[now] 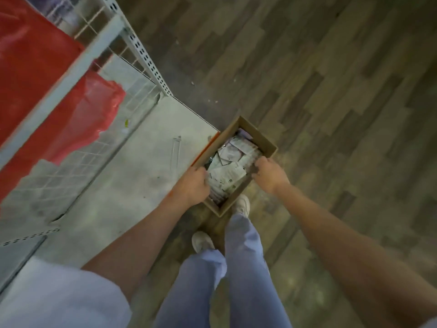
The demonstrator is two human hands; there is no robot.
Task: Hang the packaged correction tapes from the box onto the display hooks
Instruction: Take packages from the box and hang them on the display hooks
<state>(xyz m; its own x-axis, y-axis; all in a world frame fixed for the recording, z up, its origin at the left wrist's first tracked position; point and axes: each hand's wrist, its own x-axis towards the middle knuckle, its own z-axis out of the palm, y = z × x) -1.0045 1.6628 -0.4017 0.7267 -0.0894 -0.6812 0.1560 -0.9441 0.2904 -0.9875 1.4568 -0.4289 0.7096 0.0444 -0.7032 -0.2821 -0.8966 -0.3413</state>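
Just right of the frame's centre, a small cardboard box (264, 140) sits open-topped, packed with a loose jumble of packaged correction tapes (230, 166). The left hand (195, 183) grips the box's left wall, fingers curled over its rim; the right hand (268, 172) grips the right wall the same way. Below the box stand white shoes (242, 204) and blue trouser legs (246, 268) on wood-patterned flooring (331, 91). To the left lies a grey shelf base (132, 166), with a perforated upright (144, 53) and red plastic sheeting (35, 62) in the upper left.
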